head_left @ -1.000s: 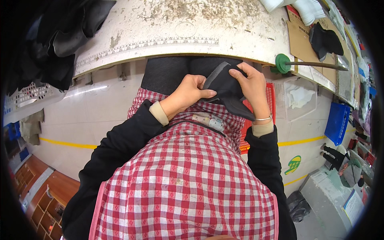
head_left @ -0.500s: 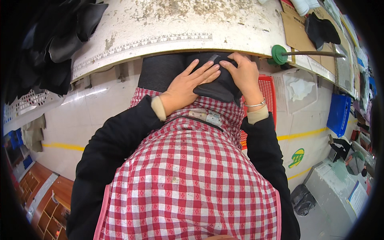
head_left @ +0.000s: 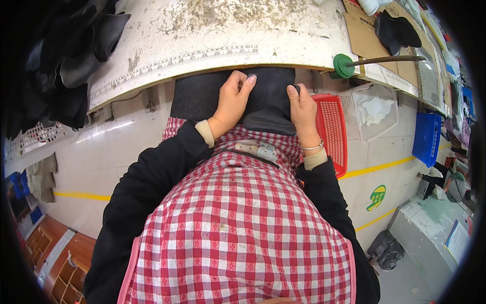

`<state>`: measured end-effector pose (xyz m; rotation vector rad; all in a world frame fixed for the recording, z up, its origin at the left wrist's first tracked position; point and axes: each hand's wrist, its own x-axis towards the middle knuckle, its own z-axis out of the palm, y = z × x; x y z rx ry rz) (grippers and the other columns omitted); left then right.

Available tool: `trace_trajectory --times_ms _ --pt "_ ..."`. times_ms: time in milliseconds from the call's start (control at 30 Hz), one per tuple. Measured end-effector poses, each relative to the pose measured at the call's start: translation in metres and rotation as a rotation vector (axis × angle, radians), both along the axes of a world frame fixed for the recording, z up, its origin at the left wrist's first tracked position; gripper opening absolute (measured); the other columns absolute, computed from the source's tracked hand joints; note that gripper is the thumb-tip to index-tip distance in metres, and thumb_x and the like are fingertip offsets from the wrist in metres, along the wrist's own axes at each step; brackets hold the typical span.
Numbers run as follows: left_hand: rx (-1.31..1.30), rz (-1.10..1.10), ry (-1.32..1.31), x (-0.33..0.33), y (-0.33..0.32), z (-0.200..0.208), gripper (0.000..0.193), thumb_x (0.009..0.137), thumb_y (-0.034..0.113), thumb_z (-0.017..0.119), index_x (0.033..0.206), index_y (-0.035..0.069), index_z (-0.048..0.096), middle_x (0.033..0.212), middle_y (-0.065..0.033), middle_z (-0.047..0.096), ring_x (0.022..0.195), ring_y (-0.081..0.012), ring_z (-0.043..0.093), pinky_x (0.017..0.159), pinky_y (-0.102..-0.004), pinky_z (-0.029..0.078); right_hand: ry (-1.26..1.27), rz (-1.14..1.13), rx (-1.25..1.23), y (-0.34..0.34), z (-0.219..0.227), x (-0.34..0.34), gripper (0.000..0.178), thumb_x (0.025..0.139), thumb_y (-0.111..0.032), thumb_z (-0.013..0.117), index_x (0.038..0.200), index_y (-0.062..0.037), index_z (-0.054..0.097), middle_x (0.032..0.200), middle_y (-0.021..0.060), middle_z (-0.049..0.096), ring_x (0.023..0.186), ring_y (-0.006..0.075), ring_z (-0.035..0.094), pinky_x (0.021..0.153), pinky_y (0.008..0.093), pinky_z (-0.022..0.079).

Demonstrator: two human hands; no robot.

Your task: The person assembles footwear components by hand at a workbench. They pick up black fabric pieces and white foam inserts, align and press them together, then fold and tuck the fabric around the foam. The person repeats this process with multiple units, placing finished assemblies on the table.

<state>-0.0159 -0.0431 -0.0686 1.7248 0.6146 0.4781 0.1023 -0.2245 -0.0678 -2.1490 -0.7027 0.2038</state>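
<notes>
Across my lap lies a black leather-like piece (head_left: 271,99) with a folded, padded-looking edge toward me; its exact kind is unclear. My left hand (head_left: 232,101) pinches its left side, thumb and finger closed near a small greyish tab. On the opposite side, my right hand (head_left: 304,112) grips the right edge between thumb and curled fingers. Both hands sit just below the front edge of the white worktable (head_left: 212,55). My red-and-white checked apron (head_left: 223,213) reaches up to the piece.
Black pieces (head_left: 76,66) are heaped at the table's left. On the right stand a green-based tool with a long rod (head_left: 344,66), cardboard (head_left: 369,40) and another black piece (head_left: 397,31). Below are a red basket (head_left: 331,137), a clear bin (head_left: 374,114) and a blue crate (head_left: 426,139).
My left hand has gone from lying flat on the piece to pinching its left side. My right hand has moved down to its right edge, and the piece now lies more spread out.
</notes>
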Motion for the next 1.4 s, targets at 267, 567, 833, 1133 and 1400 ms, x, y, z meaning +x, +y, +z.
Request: trace_trajectory --times_ms 267,567,833,1133,1400 --pt "0.336 -0.079 0.149 0.0 -0.005 -0.007 0.03 0.106 0.027 0.063 0.109 0.001 0.048 0.08 -0.0236 0.065 0.077 -0.0497 0.067 0.06 -0.0529 0.051 -0.582 -0.097 -0.263 0.009 -0.018 -0.005 0.033 0.104 -0.046 0.063 0.1 -0.0131 0.06 0.061 0.0089 0.065 0.05 0.0325 0.064 0.044 0.0427 0.048" --pt "1.098 -0.585 -0.216 -0.003 0.011 0.038 0.063 0.093 0.03 0.07 0.151 0.009 0.055 0.159 -0.0085 0.05 0.151 -0.0284 0.043 0.124 -0.0503 0.03 -0.549 -0.054 -0.242 0.005 -0.015 -0.007 0.026 0.101 -0.037 0.068 0.103 -0.013 0.061 0.064 0.0095 0.067 0.054 0.0312 0.066 0.046 0.0434 0.049" --pt "1.185 -0.625 0.129 0.005 0.003 0.018 0.082 0.087 0.033 0.076 0.159 0.009 0.043 0.168 -0.0081 0.038 0.158 -0.0245 0.03 0.127 -0.0571 0.023 -0.328 0.111 -0.226 -0.004 0.064 0.025 0.025 0.09 -0.034 0.076 0.099 -0.0127 0.066 0.089 0.0072 0.069 0.088 0.0312 0.068 0.07 0.0446 0.053" --pt "1.29 -0.539 0.367 0.005 -0.004 -0.014 0.07 0.105 0.044 0.046 0.166 0.012 0.031 0.174 -0.0078 0.024 0.162 -0.0246 0.019 0.129 -0.0572 0.016 -0.35 0.662 -0.116 0.027 0.026 -0.01 0.054 0.105 -0.047 0.054 0.152 -0.0218 0.057 0.164 0.0041 0.046 0.157 0.029 0.032 0.129 0.055 0.015" --pt "0.49 -0.298 0.089 -0.027 0.0 0.025 0.069 0.095 0.018 0.076 0.15 -0.004 0.042 0.134 -0.0234 0.051 0.114 -0.0373 0.054 0.098 -0.0439 0.047 -0.211 0.613 -0.04 -0.038 0.076 0.009 0.062 0.095 -0.05 0.068 0.146 -0.0143 0.061 0.155 0.0078 0.053 0.145 0.0338 0.045 0.121 0.053 0.032"
